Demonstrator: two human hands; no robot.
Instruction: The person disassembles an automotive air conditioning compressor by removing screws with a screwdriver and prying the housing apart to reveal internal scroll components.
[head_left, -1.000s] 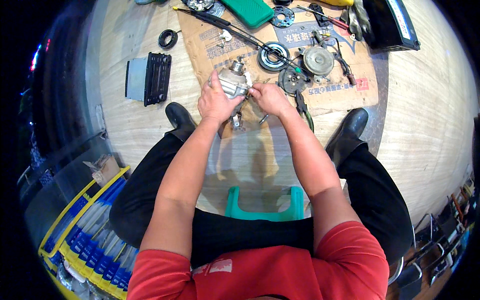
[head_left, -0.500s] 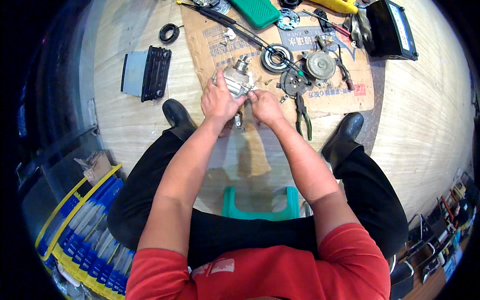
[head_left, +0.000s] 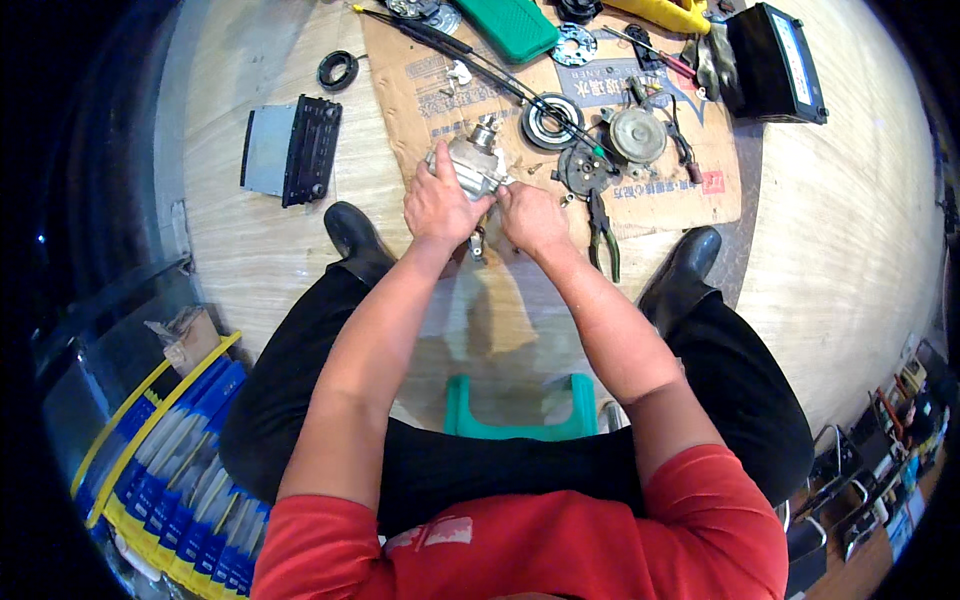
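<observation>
A silver metal car compressor [head_left: 474, 168] is held just above the near edge of the cardboard, its stubby shaft pointing away from me. My left hand [head_left: 438, 208] grips it from the left, fingers wrapped along its side. At its right edge, the thumb and fingers of my right hand [head_left: 534, 214] are pinched together; whatever lies between them is too small to make out. Below the compressor, a small metal part [head_left: 477, 245] shows between my wrists. Pliers [head_left: 603, 235] with dark green handles lie to the right of my right hand.
On the cardboard [head_left: 440, 100] lie a ringed pulley [head_left: 552, 121], a dark disc [head_left: 582, 171], a round motor-like part [head_left: 638, 136] and a green case [head_left: 508, 28]. A car battery [head_left: 775, 65] stands far right, a car radio [head_left: 292, 150] left. A green stool [head_left: 520, 432] is beneath me.
My right hand has shifted and turned slightly at the compressor's right edge. My left hand keeps its grip, and the compressor stays nearly in place.
</observation>
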